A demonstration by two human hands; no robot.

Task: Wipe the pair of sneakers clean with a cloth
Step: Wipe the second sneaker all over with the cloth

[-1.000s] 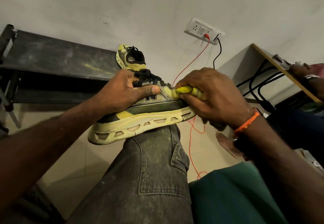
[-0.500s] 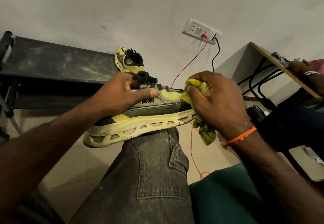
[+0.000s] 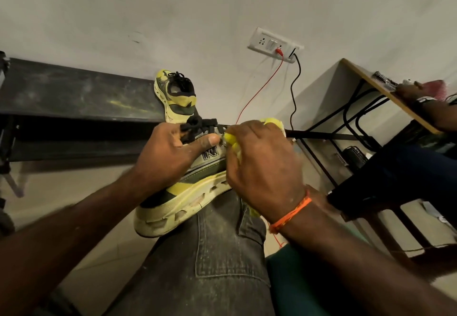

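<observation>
Plain white wall (image 3: 197, 14), socket at one o'clock. Yellow-and-grey chunky-soled sneaker (image 3: 197, 187) rests on the knee; its mate (image 3: 176, 95) at twelve. Left hand (image 3: 170, 157) grips the laces; right hand (image 3: 262, 165) bunches a yellow cloth (image 3: 273, 124). Best steady the shoe, rub short strokes.

Yellow cloth (image 3: 273, 125) bright against the sneaker (image 3: 188, 197), which shows pale yellow sole, grey and olive side panels, black laces. The second sneaker (image 3: 176, 98) wears the same yellow and dark green. An orange wristband (image 3: 290, 213), dusty grey-black jeans (image 3: 210, 266), a red wire (image 3: 259, 91) beside a black cable (image 3: 295, 93), white wall socket (image 3: 274, 45).
</observation>
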